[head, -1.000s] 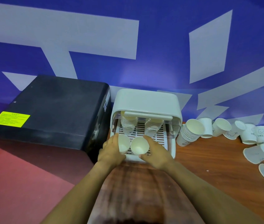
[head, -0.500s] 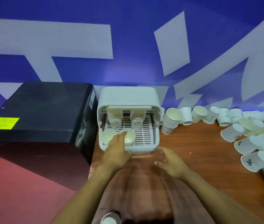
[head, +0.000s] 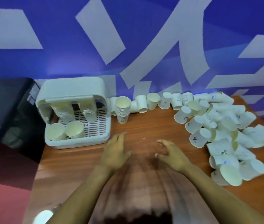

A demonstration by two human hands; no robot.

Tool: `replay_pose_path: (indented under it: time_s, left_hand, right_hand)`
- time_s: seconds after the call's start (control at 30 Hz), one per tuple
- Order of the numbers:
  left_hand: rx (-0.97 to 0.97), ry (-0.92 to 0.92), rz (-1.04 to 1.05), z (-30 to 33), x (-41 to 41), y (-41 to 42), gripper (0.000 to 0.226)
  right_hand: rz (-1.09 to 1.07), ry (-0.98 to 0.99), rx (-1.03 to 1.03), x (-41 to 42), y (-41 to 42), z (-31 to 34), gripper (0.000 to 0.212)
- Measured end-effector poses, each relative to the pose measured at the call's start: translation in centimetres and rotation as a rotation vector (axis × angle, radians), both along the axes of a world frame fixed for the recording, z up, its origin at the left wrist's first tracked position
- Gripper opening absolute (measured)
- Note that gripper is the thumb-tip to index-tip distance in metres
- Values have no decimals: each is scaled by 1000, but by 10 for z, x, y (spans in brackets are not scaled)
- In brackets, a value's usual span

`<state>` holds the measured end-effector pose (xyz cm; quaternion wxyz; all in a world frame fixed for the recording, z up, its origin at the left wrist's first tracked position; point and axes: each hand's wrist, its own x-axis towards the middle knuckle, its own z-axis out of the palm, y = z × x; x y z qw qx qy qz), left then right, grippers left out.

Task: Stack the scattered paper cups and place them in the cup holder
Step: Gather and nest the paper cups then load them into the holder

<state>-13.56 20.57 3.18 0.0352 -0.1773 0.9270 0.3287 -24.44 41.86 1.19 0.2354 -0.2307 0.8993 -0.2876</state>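
The white cup holder (head: 73, 143) stands at the table's left with its lid raised. Two cup stacks (head: 88, 113) lean at its back, and two more cups (head: 65, 131) sit at its front. Just right of it stands a tall stack of paper cups (head: 122, 109). A large heap of scattered white paper cups (head: 222, 136) lies on the right side, and a row of loose cups (head: 160, 101) runs along the wall. My left hand (head: 114, 151) hovers over the wood, fingers straight, holding nothing. My right hand (head: 171, 153) is beside it, fingers loosely spread and empty.
A black box (head: 6, 107) stands left of the holder, against the blue and white wall. The brown wooden table (head: 144, 126) ends at the left beside a red floor. A white round object (head: 43, 217) shows at the bottom left edge.
Both hands have left the cups in the holder's front and drawn back over the table. The view has swung right, bringing the heap of scattered cups into sight.
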Motion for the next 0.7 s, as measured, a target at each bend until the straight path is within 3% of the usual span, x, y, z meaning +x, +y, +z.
replay_pose_path:
  time_s: [0.43,0.57,0.7]
  left_hand:
    - [37,-128,-133,-26,-100,238,78]
    - [53,-130,-256,-31,-117,286,75]
    - [77,-127,-349,-35,-121,316,95]
  right_hand:
    - [-6,16,93,-112,210,1,50]
    - [58,60,236,-129,246,-5,50]
    - [224,213,430,-134,264,-8,54]
